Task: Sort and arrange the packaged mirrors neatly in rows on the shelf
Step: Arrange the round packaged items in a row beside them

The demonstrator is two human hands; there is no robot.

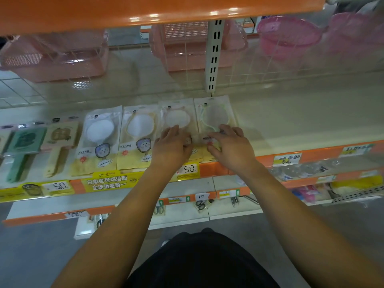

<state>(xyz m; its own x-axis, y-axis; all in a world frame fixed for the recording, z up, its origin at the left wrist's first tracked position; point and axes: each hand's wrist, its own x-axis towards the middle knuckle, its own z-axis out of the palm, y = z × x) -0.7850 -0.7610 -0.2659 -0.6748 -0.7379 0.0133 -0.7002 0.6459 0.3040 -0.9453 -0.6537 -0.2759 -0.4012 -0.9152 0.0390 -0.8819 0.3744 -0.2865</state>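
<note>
Meanwhile, both hands press flat on the two rt-most clear-plastic packaged mirrors in a row of four on the cream shelf: left hand, fingers spread, on the pink-rimmed pack; right hand, likewise gripping nothing, on the green-rimmed pack. Packs' long axes run near-to-far, w/ tops just beyond the fingertips; bare shelf lies right.
</note>
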